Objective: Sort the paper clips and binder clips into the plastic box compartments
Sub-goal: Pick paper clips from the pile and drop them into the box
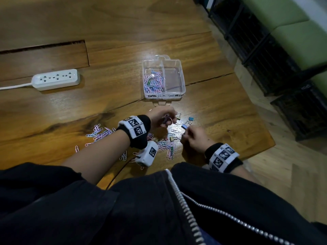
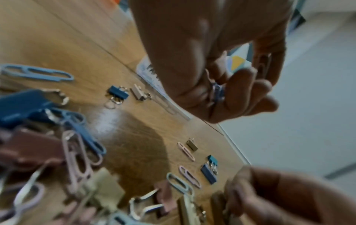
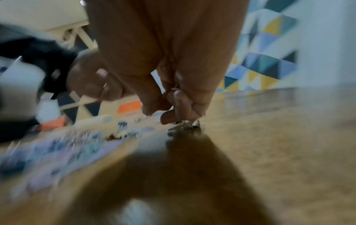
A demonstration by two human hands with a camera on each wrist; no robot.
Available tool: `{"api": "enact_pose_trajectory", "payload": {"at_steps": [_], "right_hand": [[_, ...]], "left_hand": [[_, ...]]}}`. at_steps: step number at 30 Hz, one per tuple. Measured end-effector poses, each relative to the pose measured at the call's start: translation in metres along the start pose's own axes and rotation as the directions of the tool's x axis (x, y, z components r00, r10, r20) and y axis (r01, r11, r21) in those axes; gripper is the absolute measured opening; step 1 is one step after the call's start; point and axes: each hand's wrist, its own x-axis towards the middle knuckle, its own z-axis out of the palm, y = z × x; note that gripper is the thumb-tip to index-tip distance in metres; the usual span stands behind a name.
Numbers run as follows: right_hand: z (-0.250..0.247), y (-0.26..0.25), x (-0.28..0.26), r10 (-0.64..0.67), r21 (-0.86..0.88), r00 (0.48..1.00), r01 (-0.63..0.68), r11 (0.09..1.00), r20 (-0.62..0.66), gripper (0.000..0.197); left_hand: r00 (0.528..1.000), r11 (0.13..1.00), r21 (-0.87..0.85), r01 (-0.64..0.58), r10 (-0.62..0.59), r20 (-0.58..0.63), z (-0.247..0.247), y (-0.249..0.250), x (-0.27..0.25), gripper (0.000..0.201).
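Wooden table (image 1: 123,50), both hands curled.

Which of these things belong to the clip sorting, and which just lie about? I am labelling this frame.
Job: plastic box; paper clips; binder clips; left hand; right hand.
Lying about: power strip; black crates.

Motion blur smears the paper clips (image 3: 57,150) beyond telling apart.

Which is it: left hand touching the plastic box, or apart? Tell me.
Apart. The head view shows bare table between the left hand and the plastic box.
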Motion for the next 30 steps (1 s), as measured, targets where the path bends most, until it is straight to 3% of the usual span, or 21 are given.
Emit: {"api": "enact_pose_trajectory", "payload": {"at_steps": [3, 5, 7, 8, 9, 11, 13, 15, 17, 18, 21, 23, 25, 27, 29, 30], "right_hand": [[-0.013, 0.001, 0.001, 0.091, 0.432, 0.996, -0.088, 0.898, 0.014, 0.022], [-0.020, 0.000, 0.001, 0.139, 0.669, 0.990, -0.128, 0.733, 0.037, 0.020], [-0.025, -0.002, 0.003, 0.160, 0.819, 0.983, -0.164, 0.550, 0.090, 0.021], [-0.027, -0.003, 0.005, 0.152, 0.862, 0.981, -0.179, 0.475, 0.120, 0.024], [-0.028, -0.003, 0.008, 0.139, 0.887, 0.979, -0.195, 0.419, 0.150, 0.027], [-0.028, -0.005, 0.012, 0.128, 0.913, 0.971, -0.233, 0.336, 0.201, 0.028], [-0.027, -0.008, 0.016, 0.130, 0.932, 0.964, -0.258, 0.253, 0.232, 0.025], [-0.026, -0.014, 0.021, 0.148, 0.941, 0.961, -0.260, 0.217, 0.232, 0.024], [-0.025, -0.020, 0.026, 0.184, 0.927, 0.960, -0.255, 0.276, 0.210, 0.025], [-0.022, -0.024, 0.029, 0.211, 0.897, 0.960, -0.252, 0.362, 0.184, 0.024], [-0.008, -0.028, 0.038, 0.180, 0.556, 0.984, -0.159, 0.816, 0.018, 0.018], [0.002, -0.029, 0.043, 0.090, 0.222, 0.993, -0.072, 0.972, -0.072, 0.011], [0.008, -0.030, 0.046, 0.040, -0.032, 0.992, -0.044, 0.999, -0.116, 0.009], [0.010, -0.033, 0.046, 0.016, -0.152, 0.993, -0.033, 0.988, -0.113, 0.010], [0.011, -0.036, 0.045, 0.006, -0.195, 0.997, -0.021, 0.981, -0.075, 0.011], [0.012, -0.036, 0.044, 0.001, -0.210, 0.998, -0.013, 0.978, -0.058, 0.011]], "left_hand": [[0.998, 0.991, 0.132, 0.028, -0.021, -0.056, 0.001, -0.005, 0.006, 0.027], [0.995, 0.978, 0.200, 0.062, -0.044, -0.089, 0.003, -0.010, 0.009, 0.024], [0.993, 0.914, 0.399, 0.072, -0.027, -0.116, 0.007, -0.014, 0.011, 0.016], [0.994, 0.815, 0.575, 0.065, 0.001, -0.113, 0.008, -0.015, 0.011, 0.009], [0.995, 0.658, 0.752, 0.038, 0.041, -0.086, 0.008, -0.016, 0.011, 0.003], [0.997, 0.295, 0.955, -0.018, 0.079, -0.006, 0.008, -0.020, 0.013, 0.021], [0.994, 0.088, 0.995, -0.052, 0.099, 0.044, 0.009, -0.019, 0.012, 0.026], [0.987, -0.038, 0.995, -0.087, 0.129, 0.092, 0.011, -0.018, 0.010, 0.025], [0.979, -0.135, 0.983, -0.123, 0.148, 0.143, 0.012, -0.020, 0.010, 0.023], [0.975, -0.168, 0.976, -0.135, 0.156, 0.161, 0.011, -0.022, 0.010, 0.022], [0.977, -0.176, 0.980, -0.090, 0.174, 0.121, 0.005, -0.025, 0.007, 0.025], [0.985, -0.154, 0.988, -0.025, 0.163, 0.051, 0.000, -0.024, 0.004, 0.028], [0.991, -0.142, 0.989, 0.039, 0.131, -0.020, -0.005, -0.024, 0.001, 0.029], [0.991, -0.096, 0.991, 0.094, 0.104, -0.084, -0.009, -0.024, -0.002, 0.027], [0.988, 0.031, 0.991, 0.129, 0.076, -0.131, -0.012, -0.023, -0.004, 0.021], [0.986, 0.152, 0.978, 0.144, 0.068, -0.155, -0.012, -0.022, -0.006, 0.022]]}}
